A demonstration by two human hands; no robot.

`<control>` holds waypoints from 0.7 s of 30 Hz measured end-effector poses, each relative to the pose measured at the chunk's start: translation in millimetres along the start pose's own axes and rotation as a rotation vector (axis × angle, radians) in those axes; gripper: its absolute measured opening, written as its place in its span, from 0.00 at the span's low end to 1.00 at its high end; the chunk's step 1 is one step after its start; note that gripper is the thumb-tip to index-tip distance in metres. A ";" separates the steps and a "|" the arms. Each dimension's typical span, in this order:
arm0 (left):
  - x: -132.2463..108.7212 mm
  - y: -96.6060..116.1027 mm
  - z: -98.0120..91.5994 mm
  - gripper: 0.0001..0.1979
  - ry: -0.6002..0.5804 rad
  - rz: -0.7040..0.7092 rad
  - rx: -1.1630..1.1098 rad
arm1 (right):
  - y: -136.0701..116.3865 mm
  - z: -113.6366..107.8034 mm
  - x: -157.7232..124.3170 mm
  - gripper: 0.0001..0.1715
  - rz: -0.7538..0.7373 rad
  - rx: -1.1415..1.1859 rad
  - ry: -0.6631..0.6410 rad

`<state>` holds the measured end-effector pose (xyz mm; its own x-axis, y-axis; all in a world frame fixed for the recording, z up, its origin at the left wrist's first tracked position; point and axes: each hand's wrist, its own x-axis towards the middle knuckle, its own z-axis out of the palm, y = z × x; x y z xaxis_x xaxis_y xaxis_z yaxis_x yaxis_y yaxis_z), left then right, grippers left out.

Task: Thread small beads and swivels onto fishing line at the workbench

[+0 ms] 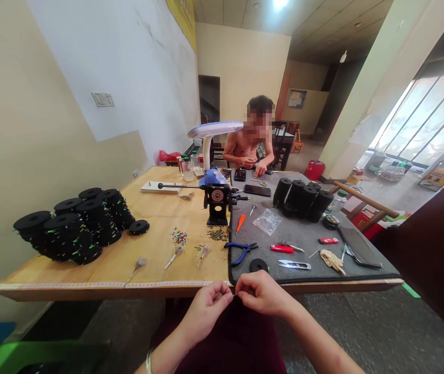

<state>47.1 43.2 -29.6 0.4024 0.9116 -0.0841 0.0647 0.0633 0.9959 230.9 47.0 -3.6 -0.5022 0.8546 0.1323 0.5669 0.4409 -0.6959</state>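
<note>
My left hand and my right hand meet just below the table's near edge, over my lap. Both are closed in a pinch, fingertips almost touching each other. Whatever they pinch between them is too small to name. Nearest on the table, above my right hand, lie a small black spool, silver snips and blue-handled pliers on a grey mat.
A black winding machine stands mid-table beside a white lamp. Stacked black spools fill the left; black cones sit at the back right. Red lighters, a phone and loose beads lie about. A person sits at the far end.
</note>
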 end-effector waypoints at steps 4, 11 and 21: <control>-0.9 0.8 1.2 0.14 0.017 -0.006 0.019 | 3.5 4.4 -0.3 0.10 0.002 0.024 0.016; -0.8 -3.9 1.2 0.14 0.027 -0.025 0.010 | 13.6 6.8 -1.6 0.11 0.007 -0.009 0.055; -5.3 -15.9 -2.7 0.18 -0.007 -0.077 -0.019 | 16.0 -5.6 -15.9 0.08 0.078 -0.083 0.230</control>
<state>41.4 38.5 -44.9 0.4029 0.9010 -0.1606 0.0787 0.1407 0.9869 251.6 42.0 -12.9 -0.2984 0.9226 0.2446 0.6546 0.3843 -0.6510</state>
